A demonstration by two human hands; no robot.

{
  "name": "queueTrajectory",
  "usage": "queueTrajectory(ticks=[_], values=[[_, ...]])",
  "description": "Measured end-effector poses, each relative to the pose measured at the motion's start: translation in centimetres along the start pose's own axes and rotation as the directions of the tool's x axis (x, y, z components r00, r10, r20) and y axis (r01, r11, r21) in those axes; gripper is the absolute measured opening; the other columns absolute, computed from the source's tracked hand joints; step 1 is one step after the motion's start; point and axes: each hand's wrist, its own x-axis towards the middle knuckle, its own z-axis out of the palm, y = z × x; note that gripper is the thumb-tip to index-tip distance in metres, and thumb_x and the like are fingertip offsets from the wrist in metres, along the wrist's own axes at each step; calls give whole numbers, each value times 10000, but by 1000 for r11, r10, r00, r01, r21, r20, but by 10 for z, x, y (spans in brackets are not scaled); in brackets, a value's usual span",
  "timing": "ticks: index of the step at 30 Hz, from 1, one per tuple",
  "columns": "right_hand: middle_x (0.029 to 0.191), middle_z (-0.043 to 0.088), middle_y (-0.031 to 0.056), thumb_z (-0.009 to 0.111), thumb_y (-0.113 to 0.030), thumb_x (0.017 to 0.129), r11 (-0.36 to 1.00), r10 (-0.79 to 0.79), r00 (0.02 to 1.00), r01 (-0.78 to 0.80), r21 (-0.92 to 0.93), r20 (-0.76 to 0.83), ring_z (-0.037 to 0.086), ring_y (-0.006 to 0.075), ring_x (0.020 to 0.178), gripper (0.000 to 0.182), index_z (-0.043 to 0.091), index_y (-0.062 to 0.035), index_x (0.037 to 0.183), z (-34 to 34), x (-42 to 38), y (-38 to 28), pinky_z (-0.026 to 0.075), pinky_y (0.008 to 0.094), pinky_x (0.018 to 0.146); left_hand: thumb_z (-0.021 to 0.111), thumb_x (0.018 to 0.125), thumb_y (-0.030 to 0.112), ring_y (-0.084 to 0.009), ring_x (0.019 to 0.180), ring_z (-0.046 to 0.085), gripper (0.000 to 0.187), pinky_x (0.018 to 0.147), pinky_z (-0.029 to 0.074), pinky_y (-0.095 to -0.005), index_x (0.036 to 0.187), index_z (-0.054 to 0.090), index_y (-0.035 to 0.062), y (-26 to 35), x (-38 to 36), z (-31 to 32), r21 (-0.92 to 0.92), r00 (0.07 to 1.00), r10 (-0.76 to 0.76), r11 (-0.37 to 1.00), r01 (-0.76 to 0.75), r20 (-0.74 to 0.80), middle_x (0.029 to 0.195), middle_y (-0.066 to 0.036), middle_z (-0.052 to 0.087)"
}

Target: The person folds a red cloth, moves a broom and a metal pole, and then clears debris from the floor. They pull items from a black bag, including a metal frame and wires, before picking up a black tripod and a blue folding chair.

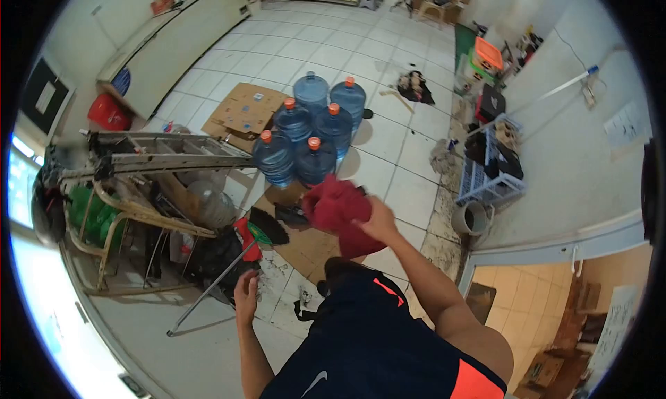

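Note:
A crumpled dark red cloth hangs from my right hand, whose fingers are wrapped round its right side. The cloth is in front of several large blue water bottles, most with orange caps, standing together on the tiles. My left hand is lower left with nothing in it, its fingers apart. Near it, a broom with a green and black head leans with its metal handle slanting down to the left. Flat cardboard lies on the floor beneath the cloth.
A ladder and metal chair frame crowd the left, with a red bucket behind. More cardboard lies beside the bottles. Along the right wall are a blue crate and a grey bucket, near a doorway.

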Motion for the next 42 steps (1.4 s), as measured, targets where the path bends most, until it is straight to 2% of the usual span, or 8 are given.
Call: queueTrajectory(ticks=[5,12,19,23,26,29,37,42], values=[[1112,588,192,816,-283,575,905,421,809,-348,244,-411,569,333,1028,697,518,-34,1155,-82,-3,119,452,396,866,514,918,384,-223,970,592,458,813,460,-331,1168,524,1,-57,-45,45,-82,907,-416,908,411,-58,1096,-120,589],[1256,509,123,780,-12,657,672,635,505,12,740,-585,520,235,1103,749,392,-5,1299,-152,9,265,408,328,955,523,903,422,-197,971,597,521,797,475,-323,1221,490,11,-37,42,189,62,850,-486,873,484,206,1141,-130,580],[1180,576,84,776,-68,691,359,784,534,27,933,-317,550,206,1051,606,495,-21,1226,-181,82,339,430,332,911,515,906,445,-244,1088,537,583,838,468,-349,1328,385,65,107,131,456,-11,765,-244,950,312,596,1259,-151,491],[1162,583,78,767,-92,713,212,753,639,-7,977,-159,561,211,1031,561,506,-35,1207,-206,130,328,437,355,913,494,894,503,-320,1202,422,683,846,461,-436,1404,252,120,165,155,564,-29,756,-321,912,409,571,1370,-151,357],[1153,585,75,753,-114,734,21,678,734,-62,998,31,560,208,1031,536,505,-48,1205,-220,160,306,439,365,915,478,858,590,-358,1230,399,773,878,422,-541,1424,205,139,177,186,606,-120,794,-379,866,485,475,1399,-154,339],[1162,578,73,742,-156,754,-66,583,804,-95,993,116,554,204,1041,547,485,-57,1226,-219,194,297,442,362,912,477,847,608,-359,1205,436,782,926,399,-551,1413,233,127,161,237,623,-354,656,-486,575,738,577,1376,-153,386],[1238,518,72,739,-389,741,-233,512,691,-460,857,511,484,204,1146,661,448,-123,1272,-251,329,317,432,423,920,619,842,367,-314,1179,477,664,980,409,-480,1347,317,59,249,349,677,-565,770,-252,553,612,586,1315,-171,449],[1302,484,78,728,-360,753,-406,303,766,-434,804,567,447,233,1205,658,436,-117,1291,-289,451,352,358,444,1008,621,842,356,-303,1209,449,671,1002,381,-469,1354,305,59,265,481,737,-513,669,-174,514,687,723,1325,-172,438]])
